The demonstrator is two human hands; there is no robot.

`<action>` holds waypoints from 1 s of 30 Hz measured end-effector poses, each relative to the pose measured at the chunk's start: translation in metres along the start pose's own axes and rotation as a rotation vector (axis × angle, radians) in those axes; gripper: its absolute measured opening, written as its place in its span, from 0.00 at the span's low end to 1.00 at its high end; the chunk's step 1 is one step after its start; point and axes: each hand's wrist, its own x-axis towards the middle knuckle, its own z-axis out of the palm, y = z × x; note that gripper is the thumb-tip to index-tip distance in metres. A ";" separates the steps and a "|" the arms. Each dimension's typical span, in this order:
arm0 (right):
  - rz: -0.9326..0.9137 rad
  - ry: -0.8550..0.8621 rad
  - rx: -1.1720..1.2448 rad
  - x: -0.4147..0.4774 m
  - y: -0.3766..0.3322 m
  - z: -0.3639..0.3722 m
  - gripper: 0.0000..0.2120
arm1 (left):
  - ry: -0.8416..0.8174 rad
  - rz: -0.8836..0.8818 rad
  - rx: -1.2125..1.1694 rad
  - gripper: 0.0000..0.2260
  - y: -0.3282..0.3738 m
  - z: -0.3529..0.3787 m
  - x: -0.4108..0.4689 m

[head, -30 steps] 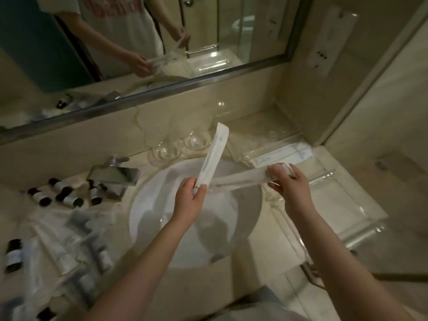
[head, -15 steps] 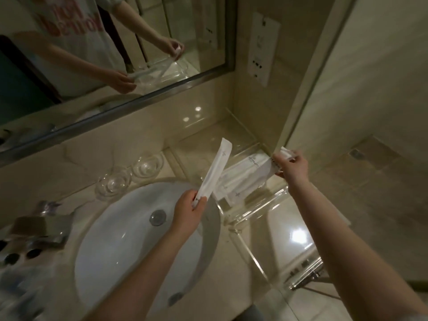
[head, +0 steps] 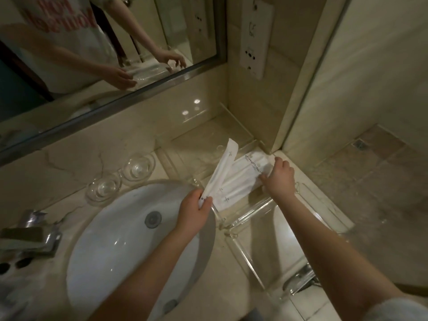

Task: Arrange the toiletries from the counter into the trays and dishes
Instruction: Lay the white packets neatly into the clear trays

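My left hand (head: pixel 193 210) pinches the lower end of a long white wrapped packet (head: pixel 223 166), which angles up and away over the counter. My right hand (head: pixel 279 178) presses down on the far end of several white wrapped packets (head: pixel 240 185) lying side by side in a clear acrylic tray (head: pixel 249 215) to the right of the sink. Its fingers rest on the packets near the wall corner.
The white oval sink (head: pixel 129 246) is at lower left, with a chrome tap (head: pixel 32 235) on its left. Two clear glass dishes (head: pixel 104 187) (head: pixel 139 166) stand behind the sink. A second clear tray (head: pixel 278 272) lies nearer me. Mirror and wall socket panel (head: pixel 256 35) stand behind.
My view has swung right, away from the small bottles. My right hand has carried its packet down onto the others in the tray. My left hand has kept its packet and moved closer to the tray.
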 end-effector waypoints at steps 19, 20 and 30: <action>-0.661 0.102 0.086 -0.018 -0.030 -0.029 0.31 | -0.264 0.086 0.200 0.05 0.035 -0.045 0.035; -0.755 -0.001 0.038 -0.019 -0.038 -0.033 0.29 | -0.277 0.125 0.272 0.06 0.044 -0.051 0.039; -0.289 -0.398 0.703 -0.052 -0.066 -0.032 0.05 | 0.051 0.265 0.125 0.25 0.081 -0.081 0.035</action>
